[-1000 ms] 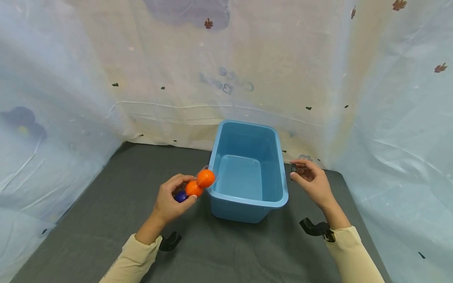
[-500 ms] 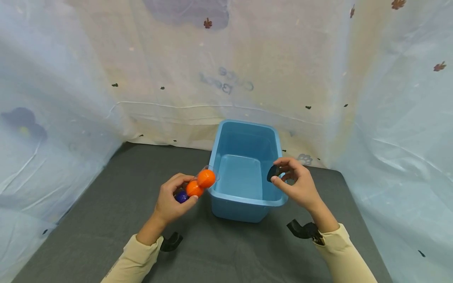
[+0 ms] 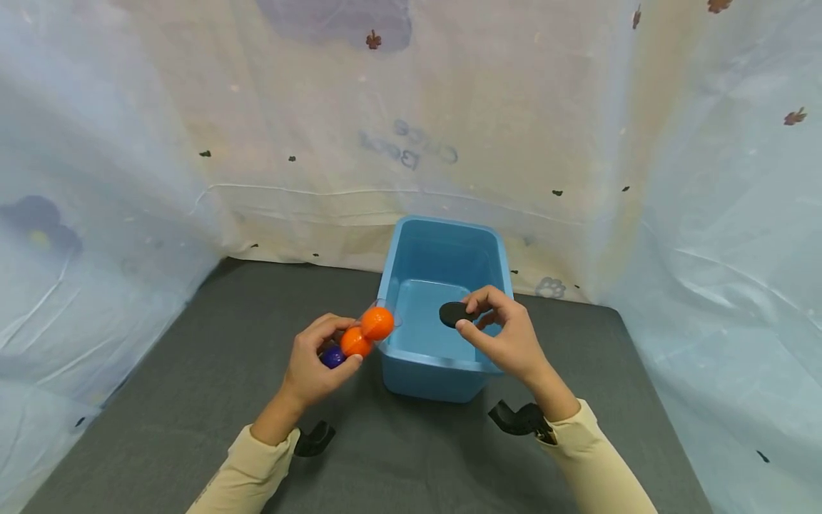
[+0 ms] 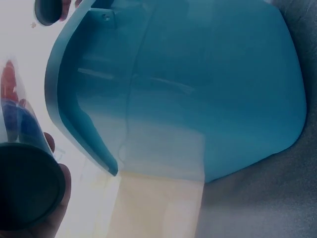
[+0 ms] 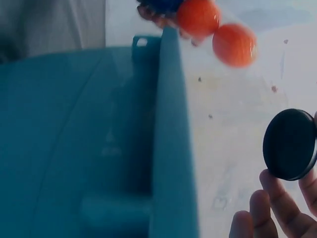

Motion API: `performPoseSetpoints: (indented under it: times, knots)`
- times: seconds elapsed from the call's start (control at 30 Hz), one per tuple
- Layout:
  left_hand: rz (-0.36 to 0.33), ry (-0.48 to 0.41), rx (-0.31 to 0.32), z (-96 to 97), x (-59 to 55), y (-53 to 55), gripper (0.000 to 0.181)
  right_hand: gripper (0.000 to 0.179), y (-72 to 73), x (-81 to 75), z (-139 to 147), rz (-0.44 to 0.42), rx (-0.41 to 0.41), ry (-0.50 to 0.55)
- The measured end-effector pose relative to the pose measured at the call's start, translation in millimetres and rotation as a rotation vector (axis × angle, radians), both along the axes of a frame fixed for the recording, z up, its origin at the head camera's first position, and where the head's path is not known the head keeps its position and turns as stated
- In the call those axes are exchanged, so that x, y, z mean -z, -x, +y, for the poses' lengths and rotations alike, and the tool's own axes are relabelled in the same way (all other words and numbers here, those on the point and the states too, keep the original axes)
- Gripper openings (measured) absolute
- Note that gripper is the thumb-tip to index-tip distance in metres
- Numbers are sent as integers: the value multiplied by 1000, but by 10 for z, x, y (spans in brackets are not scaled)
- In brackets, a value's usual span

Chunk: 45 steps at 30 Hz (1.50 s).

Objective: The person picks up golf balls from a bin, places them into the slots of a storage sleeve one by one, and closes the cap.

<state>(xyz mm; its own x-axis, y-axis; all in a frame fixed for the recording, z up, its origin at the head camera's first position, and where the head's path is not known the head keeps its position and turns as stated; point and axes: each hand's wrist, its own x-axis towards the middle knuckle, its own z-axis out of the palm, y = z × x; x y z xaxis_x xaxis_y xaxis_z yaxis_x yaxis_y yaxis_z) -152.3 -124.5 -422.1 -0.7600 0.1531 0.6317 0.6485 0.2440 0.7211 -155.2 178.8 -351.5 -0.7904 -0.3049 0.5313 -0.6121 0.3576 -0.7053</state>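
Note:
My left hand [image 3: 308, 370] grips a clear tube lying tilted beside the left rim of a blue plastic bin [image 3: 420, 382]. Inside the tube sit two orange balls [image 3: 377, 323] and a dark blue ball [image 3: 332, 356] in a row. The tube's dark round end [image 4: 28, 186] faces the left wrist view, with fingertips curled round it. Over the bin, my right hand [image 3: 514, 341] pinches a round black lid [image 3: 453, 314] between thumb and fingers. The lid's flat face shows in the right wrist view, apart from the tube's open end, which points toward it.
The bin stands on a grey cloth-covered table [image 3: 193, 385], near its back edge. A patterned plastic curtain [image 3: 411, 107] hangs behind and on both sides. Black camera mounts [image 3: 315, 439] sit at both wrists.
My right hand has moved left from beyond the bin's right rim to over the bin, and the lid has turned from edge-on to nearly flat. My left hand has hardly moved.

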Motion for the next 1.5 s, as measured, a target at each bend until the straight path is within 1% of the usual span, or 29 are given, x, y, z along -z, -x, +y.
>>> performPoseSetpoints:
  times: [0.13,0.3,0.4,0.53,0.7,0.77,0.87,1.0,1.13,1.2,1.33,1.4,1.5]
  knots:
    - [28,-3,14,33,-9,7,39,16,-1,-31,-151,-5,-43,40]
    - [26,-16,32,57,-44,8,35,16,9,-64,-351,-9,-88,66]
    - [28,-26,51,57,-48,13,35,16,17,-64,-455,-15,-101,73]
    - [48,-35,75,71,-34,23,37,17,25,-46,-550,-22,-120,83]
    - [65,-41,94,96,-44,23,38,16,9,-38,-612,-50,-138,90]
    - [64,-41,101,100,-59,20,38,19,-1,-40,-622,-59,-140,72]
    - [53,-35,107,100,-72,14,38,27,-12,-51,-622,-62,-143,19]
    - [56,-2,116,92,-68,27,38,39,-30,-92,-592,-27,-123,-108]
    - [78,43,126,84,-51,43,42,41,-47,-129,-544,17,-97,-237]
    - [83,61,126,84,-44,46,44,41,-55,-143,-524,33,-94,-276]
    - [60,93,113,84,-47,43,45,41,-59,-144,-492,55,-98,-299]
    - [52,109,108,88,-53,42,43,40,-55,-135,-475,61,-101,-279]
    - [43,125,104,94,-66,38,40,40,-48,-114,-452,39,-116,-221]
